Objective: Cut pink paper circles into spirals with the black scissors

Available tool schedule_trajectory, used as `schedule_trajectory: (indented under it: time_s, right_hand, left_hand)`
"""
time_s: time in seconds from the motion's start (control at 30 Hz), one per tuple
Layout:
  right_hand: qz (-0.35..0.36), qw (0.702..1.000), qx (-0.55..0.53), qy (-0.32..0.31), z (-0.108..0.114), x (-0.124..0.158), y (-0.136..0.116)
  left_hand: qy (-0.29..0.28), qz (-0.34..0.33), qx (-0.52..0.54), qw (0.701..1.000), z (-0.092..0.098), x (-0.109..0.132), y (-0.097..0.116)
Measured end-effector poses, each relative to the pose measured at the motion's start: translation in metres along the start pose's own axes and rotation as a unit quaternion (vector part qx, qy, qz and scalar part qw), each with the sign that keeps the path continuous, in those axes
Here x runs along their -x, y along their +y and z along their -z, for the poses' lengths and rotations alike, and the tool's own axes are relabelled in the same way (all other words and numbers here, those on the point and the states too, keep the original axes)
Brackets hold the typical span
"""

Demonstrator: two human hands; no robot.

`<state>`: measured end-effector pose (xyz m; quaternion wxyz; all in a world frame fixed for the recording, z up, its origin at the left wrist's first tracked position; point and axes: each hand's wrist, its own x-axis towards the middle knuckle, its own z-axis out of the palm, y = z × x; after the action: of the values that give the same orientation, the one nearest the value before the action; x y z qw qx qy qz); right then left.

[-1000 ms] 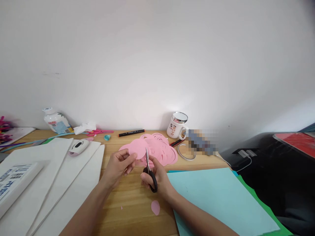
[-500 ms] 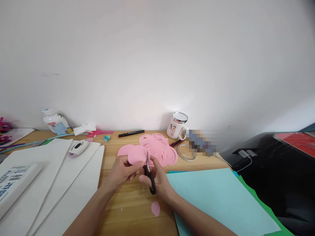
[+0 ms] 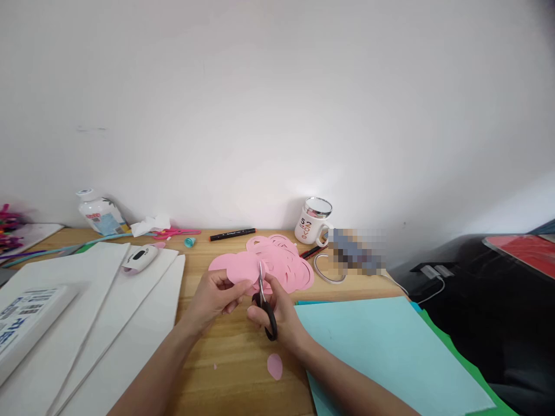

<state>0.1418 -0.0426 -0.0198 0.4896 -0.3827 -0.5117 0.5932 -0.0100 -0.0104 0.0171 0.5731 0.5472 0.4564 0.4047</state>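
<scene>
My left hand (image 3: 218, 296) pinches a rounded piece of pink paper (image 3: 243, 268) between thumb and fingers. In my right hand (image 3: 276, 303) is a pair of scissors (image 3: 269, 320) with black handles, its blades pointing away from me at the right edge of that paper. Behind both hands lies a heap of pink paper cut-outs (image 3: 286, 266), partly covered by the held piece. A small pink oval paper (image 3: 274, 366) rests on the wooden table (image 3: 234, 387) below my right hand, and a tiny pink scrap (image 3: 215, 366) lies to its left.
White sheets (image 3: 99, 323) carry a white box (image 3: 34, 318) on the left. Light blue sheets (image 3: 381, 346) lie at right. Along the wall stand a white mug (image 3: 309, 228), a black marker (image 3: 233, 234), pink scissors (image 3: 176, 232) and a tilted white bottle (image 3: 102, 214). A white ring (image 3: 328, 280) lies near the mug.
The scissor blades now look closer together at the paper's right edge. The held pink paper has tilted a little, and both hands have barely shifted.
</scene>
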Motion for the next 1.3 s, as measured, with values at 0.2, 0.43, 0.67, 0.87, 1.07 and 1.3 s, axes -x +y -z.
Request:
schedule_trajectory:
  time_s: [0.2, 0.43, 0.67, 0.87, 1.07, 1.3]
  right_hand:
    - [-0.009, 1.0, -0.004, -0.011, 0.002, -0.001, 0.004]
    - [-0.013, 1.0, -0.022, -0.01, 0.001, -0.001, 0.009]
    - [-0.02, 1.0, -0.016, -0.01, 0.001, -0.001, 0.004]
    - [-0.038, 0.999, -0.014, -0.004, -0.003, 0.0, 0.005]
    - [-0.034, 0.999, -0.016, -0.021, -0.003, 0.0, 0.006]
    - [0.032, 0.997, -0.063, -0.018, -0.005, -0.002, -0.003]
  left_hand:
    - [0.004, -0.001, 0.017, 1.0, 0.001, 0.001, 0.001]
    - [0.02, -0.012, 0.018, 1.0, 0.002, 0.0, -0.001]
    - [0.041, -0.018, 0.03, 0.999, 0.002, -0.002, 0.001]
    - [0.03, -0.006, 0.022, 0.999, -0.002, -0.001, 0.0]
    - [0.015, -0.001, -0.017, 1.0, -0.006, 0.0, -0.003]
    - [-0.014, 0.014, -0.008, 1.0, -0.012, 0.003, -0.002]
